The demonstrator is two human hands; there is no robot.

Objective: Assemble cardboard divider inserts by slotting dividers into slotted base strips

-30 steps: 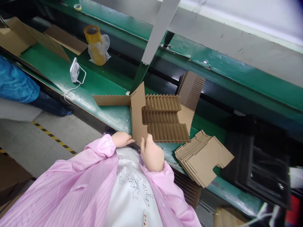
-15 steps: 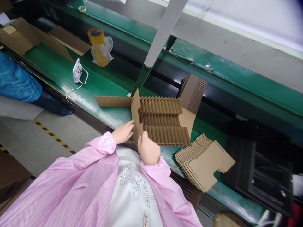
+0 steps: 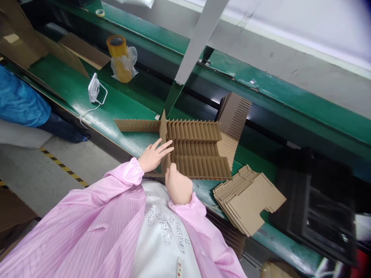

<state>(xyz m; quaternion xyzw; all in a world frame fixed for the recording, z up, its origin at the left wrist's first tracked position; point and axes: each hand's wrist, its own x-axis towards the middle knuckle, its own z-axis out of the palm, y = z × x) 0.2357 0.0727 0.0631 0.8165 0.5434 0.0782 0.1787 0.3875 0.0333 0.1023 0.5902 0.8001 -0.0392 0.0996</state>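
Note:
A cardboard divider grid (image 3: 199, 150) of several slotted strips lies on the green bench (image 3: 116, 104) in front of me. At its left end stands an upright cardboard cross piece (image 3: 164, 143). My left hand (image 3: 153, 154) presses flat against the left face of that piece, fingers stretched out. My right hand (image 3: 177, 184) is closed on the piece's near bottom edge, thumb against it. One long slotted strip (image 3: 136, 124) sticks out to the left beyond the grid.
A stack of flat notched cardboard pieces (image 3: 249, 197) lies right of my hands. More slotted sheets (image 3: 234, 112) lean behind the grid. A small white fan (image 3: 94, 88), yellow tape rolls (image 3: 120, 58), a black tray (image 3: 319, 208) and a person in blue (image 3: 20, 102) are around.
The cross piece has swung from tilted and wide-facing to upright and edge-on against the grid. My left hand rose from the bench edge and spread flat against it.

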